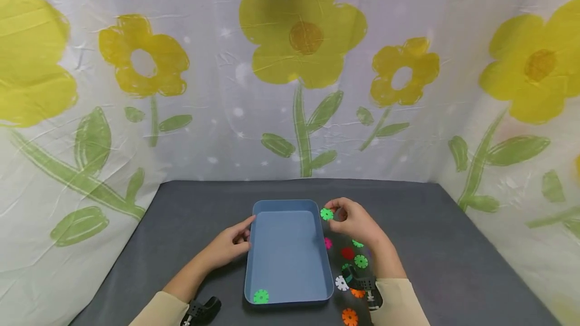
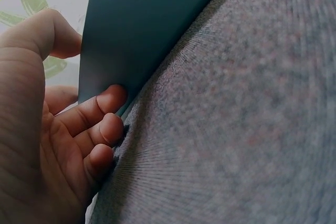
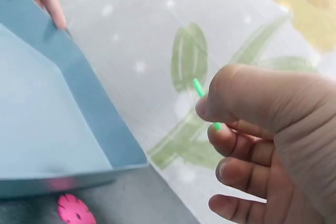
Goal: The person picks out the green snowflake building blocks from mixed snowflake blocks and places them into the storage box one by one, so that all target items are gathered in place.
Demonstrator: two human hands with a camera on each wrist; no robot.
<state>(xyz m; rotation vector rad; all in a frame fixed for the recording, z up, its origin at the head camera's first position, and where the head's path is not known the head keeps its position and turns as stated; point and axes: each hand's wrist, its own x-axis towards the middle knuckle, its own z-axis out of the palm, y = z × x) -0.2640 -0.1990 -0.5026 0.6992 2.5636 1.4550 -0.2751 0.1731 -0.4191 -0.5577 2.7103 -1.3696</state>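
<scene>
A blue rectangular tray (image 1: 290, 255) lies on the dark table. My left hand (image 1: 231, 243) holds its left side; in the left wrist view the thumb reaches the rim and curled fingertips (image 2: 111, 98) lie against the outer wall. Beyond the tray's far right corner, my right hand (image 1: 351, 218) pinches a green notched plastic disc (image 1: 327, 214) between thumb and index finger. The right wrist view shows this green disc (image 3: 198, 87) edge-on, the other fingers loosely bent. Another green notched disc (image 1: 261, 296) lies inside the tray at the near left corner.
Right of the tray, several loose discs lie on the table, including a pink one (image 1: 328, 243), a red one (image 1: 347, 253), a white one (image 1: 342, 283) and an orange one (image 1: 350, 317). Some sit beneath the right forearm. A flower-print curtain (image 1: 217, 89) surrounds the table.
</scene>
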